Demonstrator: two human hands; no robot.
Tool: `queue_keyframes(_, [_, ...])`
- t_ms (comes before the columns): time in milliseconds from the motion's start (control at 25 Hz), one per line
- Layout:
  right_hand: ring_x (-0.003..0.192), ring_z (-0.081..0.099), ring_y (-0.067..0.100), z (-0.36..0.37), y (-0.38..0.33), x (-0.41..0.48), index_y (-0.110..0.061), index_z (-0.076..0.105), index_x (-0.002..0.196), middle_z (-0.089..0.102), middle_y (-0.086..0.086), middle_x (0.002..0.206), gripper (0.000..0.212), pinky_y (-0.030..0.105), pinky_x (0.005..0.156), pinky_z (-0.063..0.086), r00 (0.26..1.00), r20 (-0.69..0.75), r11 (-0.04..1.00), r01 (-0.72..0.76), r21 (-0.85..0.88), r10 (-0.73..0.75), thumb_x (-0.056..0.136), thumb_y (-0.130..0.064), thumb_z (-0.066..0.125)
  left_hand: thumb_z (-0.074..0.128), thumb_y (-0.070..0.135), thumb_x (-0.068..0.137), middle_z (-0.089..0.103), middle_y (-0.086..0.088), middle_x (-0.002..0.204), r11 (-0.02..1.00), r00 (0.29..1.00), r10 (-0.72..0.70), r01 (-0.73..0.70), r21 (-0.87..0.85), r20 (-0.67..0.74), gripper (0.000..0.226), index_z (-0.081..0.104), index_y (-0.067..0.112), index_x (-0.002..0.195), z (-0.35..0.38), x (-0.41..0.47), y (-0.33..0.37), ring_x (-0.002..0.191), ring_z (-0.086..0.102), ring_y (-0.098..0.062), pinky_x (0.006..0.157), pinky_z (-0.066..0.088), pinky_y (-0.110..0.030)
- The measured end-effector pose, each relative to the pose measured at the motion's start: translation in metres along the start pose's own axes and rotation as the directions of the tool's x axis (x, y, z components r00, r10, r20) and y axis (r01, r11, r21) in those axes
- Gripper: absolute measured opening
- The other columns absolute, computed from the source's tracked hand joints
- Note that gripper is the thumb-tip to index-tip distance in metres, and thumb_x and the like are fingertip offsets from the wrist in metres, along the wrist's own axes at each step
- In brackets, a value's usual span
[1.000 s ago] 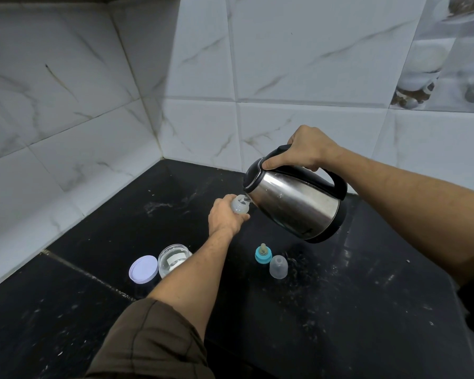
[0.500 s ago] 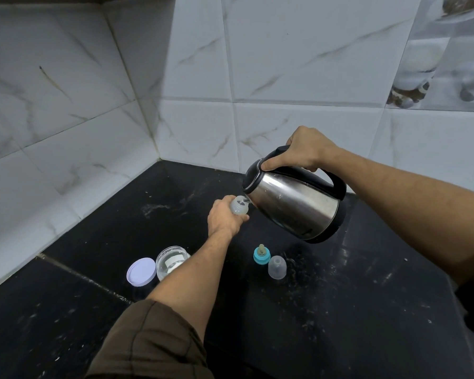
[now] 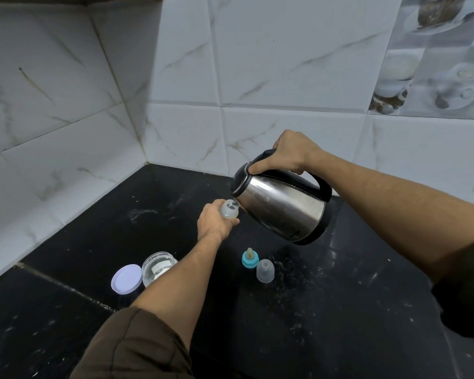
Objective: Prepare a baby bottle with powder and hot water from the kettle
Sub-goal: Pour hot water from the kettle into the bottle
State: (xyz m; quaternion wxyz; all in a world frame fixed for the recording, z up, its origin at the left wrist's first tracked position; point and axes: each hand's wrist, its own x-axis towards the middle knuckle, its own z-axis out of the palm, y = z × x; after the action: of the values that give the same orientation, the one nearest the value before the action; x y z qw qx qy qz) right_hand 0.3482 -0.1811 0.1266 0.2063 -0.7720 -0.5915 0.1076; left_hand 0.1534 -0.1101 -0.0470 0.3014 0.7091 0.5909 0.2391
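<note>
My left hand [image 3: 214, 222] grips a small clear baby bottle [image 3: 228, 210] near the middle of the black counter, its open mouth facing up. My right hand [image 3: 286, 151] holds the black handle of a steel kettle [image 3: 279, 205], which is tilted left with its spout right at the bottle's mouth. The bottle's lower part is hidden inside my fist. The teal ring with the teat [image 3: 249, 259] stands on the counter below the kettle, and the clear bottle cap [image 3: 265, 270] sits beside it.
An open glass powder jar [image 3: 159, 265] stands left of my left forearm, with its lilac lid [image 3: 126, 278] lying flat next to it. White marble tiles close off the corner at the left and back. The black counter [image 3: 340, 310] is dusted with white specks.
Almost nothing has moved. The kettle stays tilted at the bottle's mouth, and both hands keep their grips.
</note>
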Motion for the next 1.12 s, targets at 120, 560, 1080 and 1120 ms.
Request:
queue_keyframes(120, [0.045, 0.044, 0.021, -0.0017, 0.0012, -0.0014, -0.018, 0.042, 0.051, 0.04, -0.004, 0.04, 0.072, 0.032, 0.053, 0.035, 1.0, -0.004, 1.0, -0.008, -0.01, 0.007, 0.054, -0.074, 0.087, 0.088, 0.025, 0.081, 0.062, 0.0, 0.129, 1.0, 1.0, -0.002, 0.002, -0.002, 0.007, 0.062, 0.06, 0.025, 0.136, 0.002, -0.0002, 0.0019, 0.119, 0.059, -0.021, 0.1, 0.047, -0.038])
queue_keyframes(560, [0.044, 0.043, 0.021, -0.0059, 0.0018, -0.0012, -0.018, 0.042, 0.052, 0.039, -0.004, 0.039, 0.072, 0.03, 0.052, 0.035, 1.0, -0.004, 1.0, -0.003, -0.014, 0.003, 0.053, -0.074, 0.087, 0.087, 0.024, 0.082, 0.061, -0.002, 0.133, 1.0, 1.0, -0.008, 0.008, 0.005, 0.014, 0.065, 0.057, 0.023, 0.14, 0.0007, -0.0036, 0.0069, 0.124, 0.058, -0.023, 0.105, 0.048, -0.042])
queue_keyframes(1080, [0.043, 0.043, 0.022, -0.0076, 0.002, -0.0038, -0.017, 0.041, 0.052, 0.04, -0.003, 0.038, 0.074, 0.031, 0.052, 0.035, 1.0, -0.001, 1.0, 0.003, -0.01, -0.003, 0.052, -0.075, 0.087, 0.088, 0.027, 0.081, 0.062, -0.001, 0.133, 1.0, 1.0, -0.007, 0.007, 0.009, 0.008, 0.067, 0.057, 0.023, 0.14, 0.0004, -0.0045, 0.0057, 0.124, 0.059, -0.023, 0.106, 0.049, -0.044])
queue_keyframes(1120, [0.043, 0.043, 0.022, -0.0084, 0.0018, -0.0042, -0.018, 0.041, 0.052, 0.038, -0.004, 0.036, 0.074, 0.032, 0.052, 0.035, 1.0, -0.002, 1.0, 0.003, -0.009, -0.003, 0.052, -0.075, 0.087, 0.088, 0.027, 0.081, 0.062, -0.002, 0.133, 1.0, 1.0, -0.005, 0.005, 0.015, 0.011, 0.067, 0.057, 0.023, 0.14, 0.0002, -0.0042, 0.0056, 0.124, 0.059, -0.023, 0.105, 0.049, -0.044])
